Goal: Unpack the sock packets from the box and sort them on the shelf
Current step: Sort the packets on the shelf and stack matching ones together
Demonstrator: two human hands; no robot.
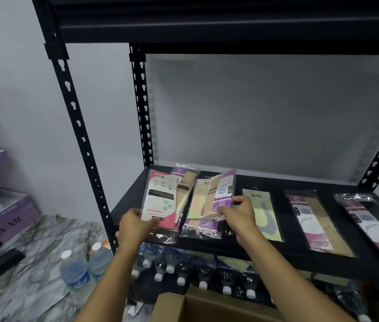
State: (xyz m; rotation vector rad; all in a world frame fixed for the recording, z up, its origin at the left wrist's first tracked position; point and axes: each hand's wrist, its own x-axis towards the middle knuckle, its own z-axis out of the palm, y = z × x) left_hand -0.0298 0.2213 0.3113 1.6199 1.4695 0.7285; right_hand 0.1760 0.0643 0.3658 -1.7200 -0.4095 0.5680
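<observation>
On the black shelf (265, 184) lie several sock packets. My left hand (135, 225) grips the lower end of a pink and white packet (160, 201) at the shelf's left. My right hand (237, 213) holds a purple and beige packet (221, 194) lifted over a small pile of packets (201, 226). To the right, laid flat and apart, are a yellow-grey packet (262, 214), a pink-beige packet (316, 221) and a pink-white packet (369, 226). The open cardboard box (183, 305) sits below at the bottom edge.
Rows of water bottles (197, 273) fill the level under the shelf. Two more bottles (84, 268) stand on the marbled floor at left. Purple cartons (0, 205) sit at far left. Black perforated uprights (86, 140) frame the shelf, with another shelf board overhead.
</observation>
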